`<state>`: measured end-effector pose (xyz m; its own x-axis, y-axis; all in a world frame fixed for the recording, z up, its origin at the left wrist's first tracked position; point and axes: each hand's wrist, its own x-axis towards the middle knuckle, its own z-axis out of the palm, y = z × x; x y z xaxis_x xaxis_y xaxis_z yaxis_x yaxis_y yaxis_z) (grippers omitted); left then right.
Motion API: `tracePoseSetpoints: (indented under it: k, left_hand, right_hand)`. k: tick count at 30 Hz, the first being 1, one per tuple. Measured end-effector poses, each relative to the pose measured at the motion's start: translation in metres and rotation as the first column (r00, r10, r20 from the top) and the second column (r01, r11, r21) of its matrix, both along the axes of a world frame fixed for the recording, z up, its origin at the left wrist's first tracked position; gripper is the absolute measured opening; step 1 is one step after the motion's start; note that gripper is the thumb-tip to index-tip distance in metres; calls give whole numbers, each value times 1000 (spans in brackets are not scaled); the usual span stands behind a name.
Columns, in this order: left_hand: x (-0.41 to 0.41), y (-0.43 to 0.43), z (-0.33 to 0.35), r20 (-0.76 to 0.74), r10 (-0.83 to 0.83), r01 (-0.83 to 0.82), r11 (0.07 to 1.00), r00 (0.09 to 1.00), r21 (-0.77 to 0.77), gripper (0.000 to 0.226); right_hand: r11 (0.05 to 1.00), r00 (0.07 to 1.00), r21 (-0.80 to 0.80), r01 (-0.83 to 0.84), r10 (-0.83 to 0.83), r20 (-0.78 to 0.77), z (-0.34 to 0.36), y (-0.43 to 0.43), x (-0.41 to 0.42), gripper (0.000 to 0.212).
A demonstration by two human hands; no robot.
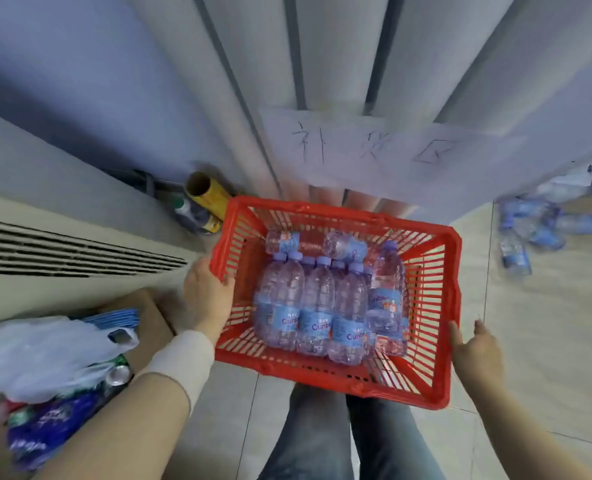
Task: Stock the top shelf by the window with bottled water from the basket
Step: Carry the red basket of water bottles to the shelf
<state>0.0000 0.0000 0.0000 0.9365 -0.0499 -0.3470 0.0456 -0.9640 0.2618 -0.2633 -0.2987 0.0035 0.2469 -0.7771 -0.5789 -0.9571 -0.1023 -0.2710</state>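
Note:
A red plastic basket [440, 271] sits in front of my legs, holding several small water bottles [317, 306] with blue labels and lilac caps; most lie side by side, two lie crosswise at the far end. My left hand [208, 292] grips the basket's left rim, thumb inside. My right hand [474, 348] touches the basket's right rim near its front corner, fingers spread and holding nothing. No shelf or window is in view.
Grey curtain folds carry a paper sign [374, 150] with handwritten characters. More water bottles [530, 230] lie loose on the tiled floor at right. A vented white unit [62, 251] stands at left, with cans, a white plastic bag [41, 355] and a cardboard box below it.

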Motion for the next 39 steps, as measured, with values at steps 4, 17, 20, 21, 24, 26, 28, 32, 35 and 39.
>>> tracePoseSetpoints:
  k: [4, 17, 20, 21, 24, 26, 28, 32, 35, 39]
  left_hand:
    - [17, 9, -17, -285, 127, -140, 990, 950, -26, 46]
    - [40, 7, -28, -370, 53, -125, 977, 928, -172, 45]
    - [38, 3, -25, -359, 52, -119, 979, 932, -167, 41]
    - [37, 2, -23, -349, 45, -107, 981, 936, -160, 41]
    - [34, -2, -16, -338, 24, -76, 987, 941, -141, 44]
    - [32, -4, -14, -342, 9, -61, 988, 940, -143, 45]
    - [29, -7, -12, -325, -28, -19, 990, 945, -138, 46]
    - [21, -24, -2, -312, -70, 29, 990, 948, -135, 50]
    - [7, -44, 8, -319, -133, 92, 986, 939, -141, 52]
    - [-23, -87, 25, -337, -236, 195, 969, 911, -151, 49]
  right_hand:
    - [994, 995, 87, 65, -71, 73, -22, -12, 4, 47]
    - [989, 993, 118, 91, -81, -82, -40, -25, 33, 67]
    - [987, 991, 142, 79, -63, -114, -34, -29, 36, 66]
    - [985, 990, 155, 74, -54, -130, -32, -30, 37, 64]
    - [979, 988, 194, 68, -40, -147, -26, -35, 36, 62]
    - [974, 987, 206, 89, -59, -151, -27, -39, 29, 64]
    - [964, 985, 231, 130, -99, -143, -27, -42, 19, 62]
    - [935, 974, 276, 221, -197, -112, -15, -42, -12, 56]
    - [952, 974, 230, 201, -168, -154, -5, -43, -47, 59]
    - [958, 959, 162, 235, -202, -200, -2, -46, -109, 66]
